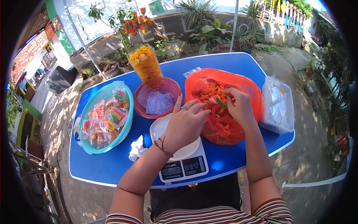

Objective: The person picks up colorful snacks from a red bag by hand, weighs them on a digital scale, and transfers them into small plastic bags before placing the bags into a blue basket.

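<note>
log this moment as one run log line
left hand: open, over white plate on scale | right hand: in red bag, at green piece | left side: teal basket, packets inside

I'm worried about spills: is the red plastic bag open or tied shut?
Open. The red plastic bag is spread wide at the mouth, showing orange pieces inside, and the right hand is over them.

head-worn view, looking forward and down (fairly close), over a tabletop [220, 168]
</note>
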### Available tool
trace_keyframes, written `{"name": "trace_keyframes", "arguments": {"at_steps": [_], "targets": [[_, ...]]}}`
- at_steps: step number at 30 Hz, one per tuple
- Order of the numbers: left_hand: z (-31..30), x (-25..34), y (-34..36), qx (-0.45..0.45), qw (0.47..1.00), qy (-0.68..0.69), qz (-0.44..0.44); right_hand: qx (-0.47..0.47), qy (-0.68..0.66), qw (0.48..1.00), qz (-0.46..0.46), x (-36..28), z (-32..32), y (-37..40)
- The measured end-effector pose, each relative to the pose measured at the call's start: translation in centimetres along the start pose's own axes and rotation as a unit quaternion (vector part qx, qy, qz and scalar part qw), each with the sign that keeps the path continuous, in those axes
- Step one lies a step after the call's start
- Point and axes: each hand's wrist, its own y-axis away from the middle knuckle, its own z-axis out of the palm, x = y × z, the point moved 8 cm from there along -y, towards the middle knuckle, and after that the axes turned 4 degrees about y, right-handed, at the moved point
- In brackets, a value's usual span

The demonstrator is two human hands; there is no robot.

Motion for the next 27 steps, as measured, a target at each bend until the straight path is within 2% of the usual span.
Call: {"name": "trace_keyframes", "arguments": {"at_steps": [2,5,8,11,14,17,20,23,26,27], "targets": [[1.4,0.1,-1.3,-0.011,1.0,-0.022,0.008,0.005,-0.001,1.0,0.013,0.7,0.3,0.6],[2.7,0.6,-2.7,-0.064,0.997,-0.036,0.004,0.02,0.118,0.991,-0.064,-0.9,0.9,1.3],[4.3,0.8,-2.9,-0.13,0.99,-0.052,-0.005,-0.018,0.116,0.992,-0.042,-0.2,1.2,1.5],[4.6,0.3,-2.8,-0.113,0.993,-0.029,-0.015,-0.032,0.034,0.999,0.021,0.9,0.4,1.5],[3.8,-0.4,-2.8,-0.083,0.995,0.045,-0.035,-0.102,-0.057,0.993,-0.014,-0.9,-0.9,1.5],[2.4,-1.1,-2.4,-0.057,0.996,0.055,-0.051,-0.242,-0.161,0.956,0.033,-1.6,0.3,2.6],[1.6,-1.7,-1.9,-0.052,0.987,0.124,-0.091,-0.2,-0.017,0.976,-0.086,-2.5,1.0,3.0],[0.7,-1.8,-1.3,-0.03,0.972,0.203,-0.119,-0.196,0.024,0.978,-0.069,-2.0,1.6,3.1],[0.5,-2.7,-0.4,0.012,0.922,0.35,-0.166,-0.127,-0.024,0.991,-0.038,-1.7,1.1,2.7],[0.4,-3.1,0.0,0.025,0.908,0.381,-0.173,-0.115,-0.075,0.991,-0.001,-1.6,0.8,2.5]]}}
